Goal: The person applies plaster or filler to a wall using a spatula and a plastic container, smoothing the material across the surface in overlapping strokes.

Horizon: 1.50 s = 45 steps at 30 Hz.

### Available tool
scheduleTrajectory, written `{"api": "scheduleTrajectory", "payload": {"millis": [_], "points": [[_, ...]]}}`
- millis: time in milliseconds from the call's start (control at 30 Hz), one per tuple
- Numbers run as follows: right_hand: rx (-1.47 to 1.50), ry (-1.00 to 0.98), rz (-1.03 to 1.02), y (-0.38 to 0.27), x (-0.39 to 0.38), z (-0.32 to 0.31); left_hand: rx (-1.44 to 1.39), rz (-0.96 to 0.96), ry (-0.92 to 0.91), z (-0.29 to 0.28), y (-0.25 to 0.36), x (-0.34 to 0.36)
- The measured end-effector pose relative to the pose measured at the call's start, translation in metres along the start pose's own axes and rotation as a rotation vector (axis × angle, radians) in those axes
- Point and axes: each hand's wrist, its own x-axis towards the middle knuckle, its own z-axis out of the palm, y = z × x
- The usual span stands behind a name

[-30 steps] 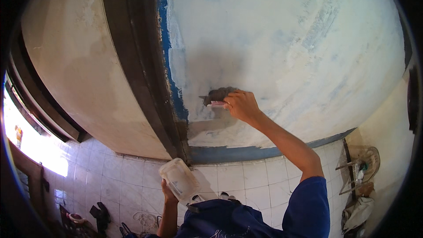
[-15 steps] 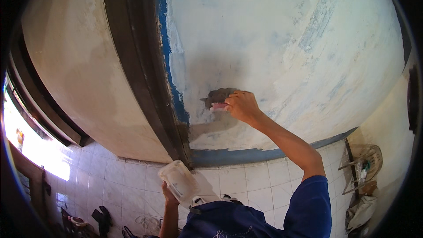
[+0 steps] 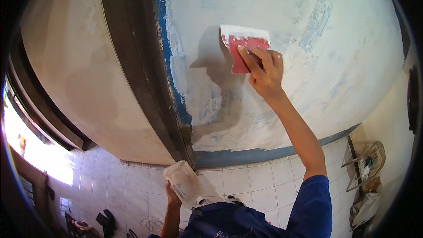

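Observation:
My right hand (image 3: 266, 72) grips a red flat putty scraper (image 3: 249, 46) whose far edge is coated with white putty. The scraper is up against the whitish wall (image 3: 286, 13), tilted, with the thumb and fingers pinching its near side. Low in front of me, my left hand (image 3: 173, 194) holds a clear plastic tub (image 3: 183, 183) by its side. Some whitish residue shows inside the tub. Patchy white filler covers the wall over older blue paint, and a blue strip (image 3: 176, 101) runs along its left edge.
A dark door frame (image 3: 141, 66) borders the wall on the left. Below lies a white tiled floor (image 3: 260, 178). At the right stands a plastic chair (image 3: 372, 161) with bags near it. Dark items (image 3: 105, 222) lie on the floor at lower left, near a bright doorway.
My right hand has moved up the wall, and the scraper has turned so its red face shows. Fresh white streaks show lower down. The left hand and tub have shifted slightly right in view.

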Motion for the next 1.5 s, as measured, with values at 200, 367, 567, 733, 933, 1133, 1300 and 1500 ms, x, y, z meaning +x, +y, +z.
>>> {"api": "scheduleTrajectory", "payload": {"millis": [200, 367, 567, 733, 933, 1133, 1300, 1500], "points": [[-0.107, -0.167, -0.035, -0.017, -0.051, 0.028, 0.015, 0.002, 0.023, 0.008, 0.012, 0.004], [-0.060, -0.297, 0.004, -0.058, -0.122, 0.038, 0.136, 0.017, 0.108, 0.014, 0.018, -0.001], [0.078, -0.454, 0.088, -0.120, -0.189, 0.025, 0.183, 0.000, 0.105, 0.009, 0.017, 0.002], [0.210, -0.494, 0.091, -0.133, -0.203, -0.006, 0.138, -0.009, 0.027, -0.002, 0.016, 0.000], [0.411, -0.382, 0.371, -0.049, -0.082, -0.071, 0.116, -0.076, -0.026, -0.002, 0.012, 0.015], [0.724, 0.032, 1.128, -0.054, -0.118, -0.148, 0.000, -0.222, -0.273, 0.035, -0.040, 0.048], [0.749, 0.656, 2.277, -0.170, -0.261, -0.250, 0.240, -0.402, -0.182, 0.076, -0.099, 0.063], [0.234, 0.765, 2.642, -0.224, -0.355, -0.391, 0.068, -0.815, -0.183, 0.126, -0.181, 0.069]]}}
